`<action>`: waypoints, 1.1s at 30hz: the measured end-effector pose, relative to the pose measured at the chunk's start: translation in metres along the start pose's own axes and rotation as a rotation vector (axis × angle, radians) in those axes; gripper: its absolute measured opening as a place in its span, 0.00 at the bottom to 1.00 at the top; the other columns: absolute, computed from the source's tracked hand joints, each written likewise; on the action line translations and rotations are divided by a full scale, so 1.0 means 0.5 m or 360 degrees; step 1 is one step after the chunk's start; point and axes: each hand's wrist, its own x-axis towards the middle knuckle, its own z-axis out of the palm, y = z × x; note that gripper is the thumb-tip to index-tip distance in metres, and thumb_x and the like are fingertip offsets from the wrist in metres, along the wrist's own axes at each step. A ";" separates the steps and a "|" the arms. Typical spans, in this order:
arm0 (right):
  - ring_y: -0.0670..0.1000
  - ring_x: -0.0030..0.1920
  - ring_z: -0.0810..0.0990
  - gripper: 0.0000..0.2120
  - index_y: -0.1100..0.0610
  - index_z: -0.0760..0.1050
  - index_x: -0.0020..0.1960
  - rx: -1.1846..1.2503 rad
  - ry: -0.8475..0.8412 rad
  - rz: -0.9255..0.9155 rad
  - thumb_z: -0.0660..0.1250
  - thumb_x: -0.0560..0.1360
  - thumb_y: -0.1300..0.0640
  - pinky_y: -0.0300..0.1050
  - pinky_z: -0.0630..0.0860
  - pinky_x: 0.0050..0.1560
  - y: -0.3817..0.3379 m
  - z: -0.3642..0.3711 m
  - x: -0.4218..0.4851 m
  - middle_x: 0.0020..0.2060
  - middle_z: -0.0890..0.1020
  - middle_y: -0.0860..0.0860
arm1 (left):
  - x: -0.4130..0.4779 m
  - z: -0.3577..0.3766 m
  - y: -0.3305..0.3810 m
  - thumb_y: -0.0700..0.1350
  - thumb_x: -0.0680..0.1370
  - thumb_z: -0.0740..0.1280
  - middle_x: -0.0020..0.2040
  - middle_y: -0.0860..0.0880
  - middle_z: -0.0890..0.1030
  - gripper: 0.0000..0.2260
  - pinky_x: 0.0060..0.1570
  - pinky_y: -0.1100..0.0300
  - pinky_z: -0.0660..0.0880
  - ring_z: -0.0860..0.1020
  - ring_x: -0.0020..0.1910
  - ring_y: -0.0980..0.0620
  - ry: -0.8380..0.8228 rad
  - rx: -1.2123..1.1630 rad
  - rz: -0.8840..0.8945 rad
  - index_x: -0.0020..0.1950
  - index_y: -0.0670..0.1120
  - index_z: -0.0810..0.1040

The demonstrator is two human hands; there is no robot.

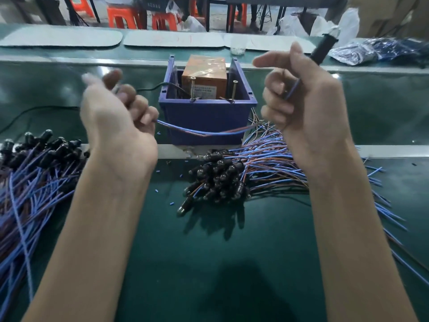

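While the right hand [308, 98] has its fingers curled tight round one blue-and-brown lead [204, 133] just below its black cap [323, 48], the left hand [116, 117] grips the far end of the same lead. That hand is smeared with motion, so I'd only say its fingers look closed on the wire. The lead sags between the two hands, up off the bench, right in front of the blue bin [204, 115].

Inside the bin sits an orange box [204, 75], with two screws [192, 89] standing upright at the near rim (some sort of jig for the wire ends, I'd guess). Just beyond the right wrist a heap of capped leads [220, 180] fans out over the green mat [209, 263]. A second heap [39, 159] lies well apart on the left. Tiny blue scraps [171, 202] are scattered on the mat between them.

To my eye this is the middle of a long run. One lead is in hand, both heaps are large, and I can't tell from where I stand which heap is finished. A good many leads look left to do.
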 end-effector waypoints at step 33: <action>0.41 0.20 0.57 0.08 0.59 0.73 0.38 0.0025 0.0420 0.0260 0.64 0.76 0.65 0.31 0.53 0.16 0.032 0.007 0.011 0.29 0.70 0.50 | -0.034 0.016 -0.028 0.49 0.83 0.56 0.24 0.55 0.62 0.20 0.22 0.69 0.57 0.59 0.23 0.59 -0.1338 0.1937 -0.0236 0.33 0.45 0.72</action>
